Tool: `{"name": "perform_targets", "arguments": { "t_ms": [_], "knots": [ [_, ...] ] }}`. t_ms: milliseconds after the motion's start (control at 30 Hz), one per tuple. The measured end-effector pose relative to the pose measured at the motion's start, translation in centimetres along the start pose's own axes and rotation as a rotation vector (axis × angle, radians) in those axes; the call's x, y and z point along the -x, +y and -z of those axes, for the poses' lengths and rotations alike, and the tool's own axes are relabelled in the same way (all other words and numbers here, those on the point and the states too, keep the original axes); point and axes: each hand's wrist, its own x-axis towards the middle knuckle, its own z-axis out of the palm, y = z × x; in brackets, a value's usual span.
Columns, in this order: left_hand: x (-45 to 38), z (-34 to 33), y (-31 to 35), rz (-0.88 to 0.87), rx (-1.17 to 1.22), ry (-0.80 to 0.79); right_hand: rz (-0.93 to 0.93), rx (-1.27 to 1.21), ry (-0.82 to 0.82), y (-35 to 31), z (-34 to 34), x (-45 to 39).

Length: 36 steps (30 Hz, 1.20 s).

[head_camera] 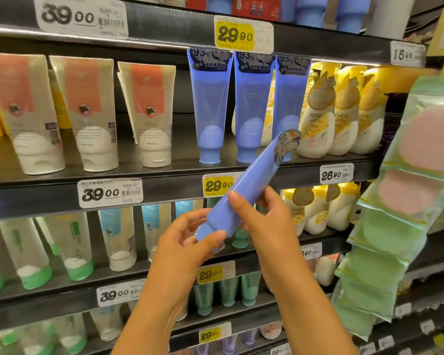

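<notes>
In the centre of the frame we see a blue tube (244, 190) held out in front of the store shelves. It is tilted, with its cap pointing to the lower left and its flat printed end to the upper right. The left hand (190, 249), coming up from the bottom centre, grips the cap end, thumb on the near side and fingers curled behind it. The right hand (264, 221), just right of it, wraps the tube's lower body, one fingertip lying across the front. Both hands are grasping the same tube, clear of the shelf. Behind its upper end we find three matching tubes (210, 108) standing cap-down on the middle shelf, under a yellow price tag (235, 34) reading 29.90. In the upper left stand cream tubes (87, 111) with orange labels, and right of the blue row stand yellow-topped Pond's bottles (318, 116). Along the right edge hangs a strip of packets (420, 149) holding pink and green round pads.
</notes>
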Motion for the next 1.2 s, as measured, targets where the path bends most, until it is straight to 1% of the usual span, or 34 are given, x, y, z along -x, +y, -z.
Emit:
{"name": "perform_targets", "arguments": {
  "t_ms": [67,133,200,300,433,567,700,800,900,1067,1200],
  "knots": [
    [0.2,0.2,-0.1,0.022,0.022,-0.03,0.017,-0.039,0.014,0.2,0.0,0.4],
    [0.4,0.1,-0.2,0.091,0.189,-0.092,0.037,-0.086,0.035,0.4,0.0,0.7],
    [0.7,0.0,-0.3,0.199,0.38,-0.144,0.049,-0.111,0.044,0.6,-0.1,1.1],
    [1.1,0.1,-0.6,0.298,0.511,-0.168,0.064,-0.127,0.035,1.0,-0.1,1.7],
    [1.4,0.1,-1.1,0.299,0.493,-0.181,0.062,-0.126,0.03,1.3,0.1,2.5],
    [1.4,0.2,-1.8,0.253,0.439,-0.175,0.031,-0.062,0.08,1.6,0.7,2.9],
    [1.4,-0.3,-2.1,0.25,0.428,-0.174,0.019,-0.039,0.133,1.4,1.4,3.1],
    [1.5,-0.8,-2.1,0.292,0.469,-0.202,0.035,-0.06,0.166,1.1,1.7,3.4],
    [1.8,-1.0,-2.2,0.375,0.528,-0.233,0.042,-0.123,0.182,1.0,1.7,3.4],
    [2.4,-0.6,-2.4,0.498,0.648,-0.244,0.033,-0.159,0.147,1.2,1.4,3.9],
    [2.6,0.0,-2.8,0.489,0.663,-0.256,0.017,-0.139,0.091,1.5,1.3,4.4]
  ]
}}
